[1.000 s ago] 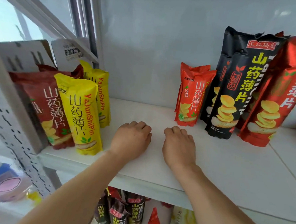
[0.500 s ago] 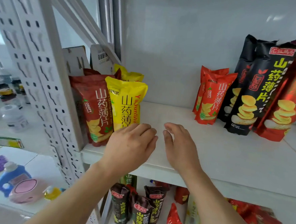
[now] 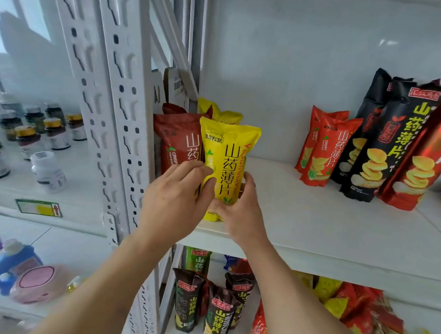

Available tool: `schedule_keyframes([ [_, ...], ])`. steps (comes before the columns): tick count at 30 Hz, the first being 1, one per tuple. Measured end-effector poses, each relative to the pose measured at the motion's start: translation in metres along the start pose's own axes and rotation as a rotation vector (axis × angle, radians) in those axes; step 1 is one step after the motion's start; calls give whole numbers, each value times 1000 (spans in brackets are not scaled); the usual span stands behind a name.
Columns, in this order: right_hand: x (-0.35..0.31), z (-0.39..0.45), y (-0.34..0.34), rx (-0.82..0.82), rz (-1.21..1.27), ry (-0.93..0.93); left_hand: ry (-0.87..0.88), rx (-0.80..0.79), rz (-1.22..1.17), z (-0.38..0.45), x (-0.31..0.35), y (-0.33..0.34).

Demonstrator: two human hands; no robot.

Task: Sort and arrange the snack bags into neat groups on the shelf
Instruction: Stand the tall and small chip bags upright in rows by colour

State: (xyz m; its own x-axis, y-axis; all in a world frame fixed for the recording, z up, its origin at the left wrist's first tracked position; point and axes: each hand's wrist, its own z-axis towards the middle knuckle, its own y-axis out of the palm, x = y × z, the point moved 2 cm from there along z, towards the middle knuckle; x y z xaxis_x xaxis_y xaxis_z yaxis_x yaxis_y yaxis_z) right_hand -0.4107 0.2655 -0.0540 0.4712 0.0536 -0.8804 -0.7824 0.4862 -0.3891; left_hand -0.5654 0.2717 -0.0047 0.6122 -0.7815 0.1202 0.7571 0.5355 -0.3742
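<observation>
Left end of shelf [image 3: 339, 225]: 2 yellow bags, 2 dark red bags [image 3: 176, 138]. Front yellow bag [image 3: 227, 162] upright near the front edge, both grips on its lower half: left hand [image 3: 176, 203] fingers curled round its left side, right hand [image 3: 239, 214] wrapped on the right and base. Second yellow bag [image 3: 222, 114] behind. Right end: 2 orange-red bags [image 3: 326, 150], 2 black bags [image 3: 386, 141], 1 tall red bag [image 3: 426, 164] (partly cut off). Bare shelf between the groups.
</observation>
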Motion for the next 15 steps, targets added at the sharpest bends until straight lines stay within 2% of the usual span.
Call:
schedule_keyframes([
  [8,10,14,-33,-86,-20,-5,-173,-38,-125,1,2,17],
  [15,33,25,-67,-104,74,24,-299,-183,-270,6,22,55],
])
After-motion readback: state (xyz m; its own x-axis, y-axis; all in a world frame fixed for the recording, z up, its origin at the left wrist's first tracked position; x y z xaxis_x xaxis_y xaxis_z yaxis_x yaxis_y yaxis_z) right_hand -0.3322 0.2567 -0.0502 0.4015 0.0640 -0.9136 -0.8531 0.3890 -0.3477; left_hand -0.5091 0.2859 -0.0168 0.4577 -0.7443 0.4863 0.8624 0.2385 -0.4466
